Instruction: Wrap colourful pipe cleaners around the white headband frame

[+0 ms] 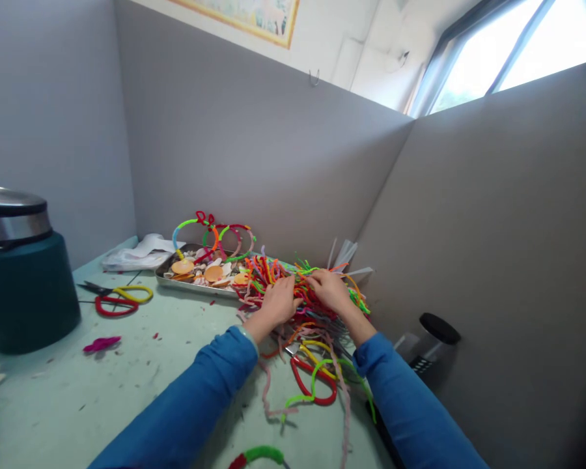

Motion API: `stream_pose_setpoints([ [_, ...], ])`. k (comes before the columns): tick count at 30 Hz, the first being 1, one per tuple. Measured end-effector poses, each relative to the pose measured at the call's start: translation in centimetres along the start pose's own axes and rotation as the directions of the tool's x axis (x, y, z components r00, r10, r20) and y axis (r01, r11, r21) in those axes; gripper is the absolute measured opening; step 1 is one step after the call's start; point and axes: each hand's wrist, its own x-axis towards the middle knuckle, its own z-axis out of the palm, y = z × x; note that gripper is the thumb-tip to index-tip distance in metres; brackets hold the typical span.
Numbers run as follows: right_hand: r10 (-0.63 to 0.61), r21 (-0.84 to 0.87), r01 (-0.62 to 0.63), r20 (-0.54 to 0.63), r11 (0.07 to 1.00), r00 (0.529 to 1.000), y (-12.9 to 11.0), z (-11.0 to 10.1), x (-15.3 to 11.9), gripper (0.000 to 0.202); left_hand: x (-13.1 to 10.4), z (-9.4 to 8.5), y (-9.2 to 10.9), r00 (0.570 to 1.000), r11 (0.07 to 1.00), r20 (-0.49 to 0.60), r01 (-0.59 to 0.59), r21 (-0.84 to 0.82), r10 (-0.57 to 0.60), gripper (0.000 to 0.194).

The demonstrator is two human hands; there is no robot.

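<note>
A big tangled heap of multicoloured pipe cleaners (305, 301) lies at the back right of the table. My left hand (277, 303) reaches into its left side, fingers curled around some strands. On the heap's right side my right hand (329, 291) has its fingertips pinched on pipe cleaners. Exactly which strands each hand grips is partly hidden. Just below the hands, red-and-yellow-handled scissors (316, 384) lie under loose pink and green strands. To the left, a metal tray (200, 288) holds shells, with several pipe-cleaner rings (195, 223) standing on it.
A dark green flask (27, 293) stands at the left edge, near a second pair of scissors (120, 298). White plastic packaging (144, 253) lies behind. Grey partitions (254, 137) enclose the table. A black-lidded container (437, 335) is at right; a green-and-red pipe-cleaner piece (261, 453) lies in front.
</note>
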Motion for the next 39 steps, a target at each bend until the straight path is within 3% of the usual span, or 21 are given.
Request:
stream_pose_setpoints([
  [1,0.048,0.175,-0.036,-0.066,0.984,0.997,0.2,-0.5,0.3,0.036,0.1,0.5,-0.1,0.999,1.0,0.033,0.014,0.018,-0.015,0.047],
  [3,0.21,0.53,-0.092,-0.166,0.843,0.964,0.8,-1.9,1.0,0.038,0.2,1.4,-0.3,0.996,0.998,0.074,0.05,0.038,-0.053,0.038],
  [5,0.309,0.707,-0.083,-0.198,0.702,0.93,1.4,-3.4,1.6,0.037,0.1,1.6,0.0,0.996,0.996,0.067,0.062,0.065,-0.066,0.035],
  [6,0.317,0.733,-0.077,-0.195,0.676,0.928,1.7,-4.0,1.8,0.035,0.1,1.5,0.3,0.996,0.994,0.046,0.071,0.084,-0.075,0.034],
  [10,0.251,0.631,-0.135,-0.098,0.764,0.963,2.3,-4.7,1.5,0.028,0.1,0.2,1.9,0.991,0.995,-0.11,0.081,0.05,-0.075,0.029],
  [12,0.199,0.597,-0.136,-0.04,0.79,0.979,2.0,-4.0,0.7,0.028,0.6,-0.2,2.4,0.971,0.988,-0.206,0.101,-0.117,-0.124,0.033],
  [13,0.18,0.594,-0.133,-0.019,0.793,0.984,1.7,-3.6,0.3,0.028,1.0,-0.3,2.5,0.956,0.958,-0.212,0.149,-0.245,-0.203,0.035],
  [15,0.13,0.581,-0.12,0.025,0.805,0.991,0.7,-2.8,-0.7,0.029,2.0,-0.2,2.4,0.917,0.821,-0.136,0.26,-0.509,-0.375,0.039],
  [19,0.032,0.465,-0.076,0.101,0.882,0.994,-1.8,-1.7,-2.8,0.029,3.4,0.3,1.8,0.838,0.564,-0.03,0.339,-0.753,-0.545,0.02],
  [23,-0.02,0.241,0.024,-0.018,0.97,1.0,-3.5,-1.6,-5.0,0.028,3.1,0.7,0.9,0.75,0.311,0.192,0.473,-0.824,-0.633,0.02],
  [29,0.087,0.24,-0.061,-0.101,0.969,0.991,-3.6,-3.9,-8.0,0.032,2.8,0.6,-0.6,0.684,0.189,0.319,0.558,-0.808,-0.656,0.015],
  [34,0.185,0.295,-0.112,-0.234,0.949,0.954,-2.8,-6.1,-9.7,0.033,3.5,-0.2,0.3,0.692,0.158,0.369,0.571,-0.806,-0.62,0.021],
  [39,0.28,0.212,-0.211,-0.384,0.954,0.88,-0.8,-7.7,-10.8,0.031,3.7,-0.9,0.7,0.712,0.222,0.377,0.594,-0.773,-0.592,0.022],
])
